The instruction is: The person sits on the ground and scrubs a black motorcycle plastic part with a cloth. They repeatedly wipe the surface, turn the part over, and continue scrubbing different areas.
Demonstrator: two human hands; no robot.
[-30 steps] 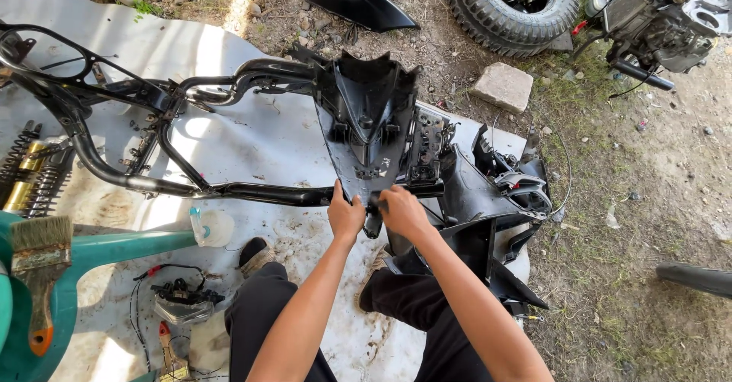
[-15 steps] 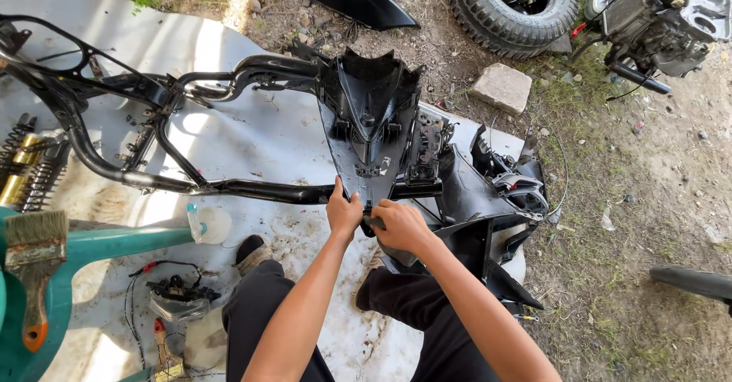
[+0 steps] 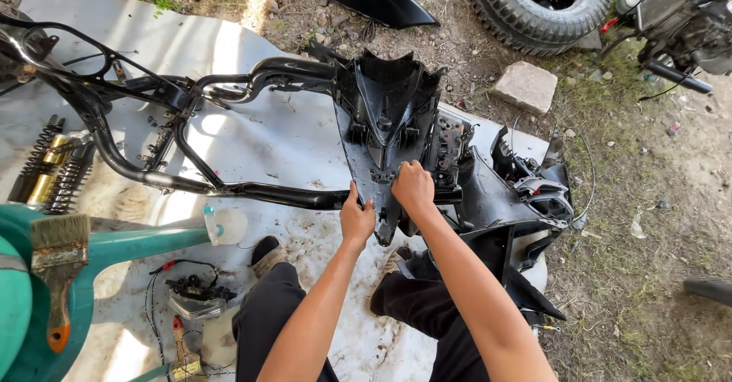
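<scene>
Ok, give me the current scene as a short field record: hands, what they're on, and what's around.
left hand: grips the lower left edge of the black plastic fairing panel
right hand: closed on the panel's lower middle, knuckles up
panel: stands upright against the front of the black scooter frame, narrow end down
surface: grey tarp spread on dirt
left side: two coil shock absorbers; paintbrush on a teal plastic chair
behind: tyre, concrete block, loose black fairing piece
</scene>
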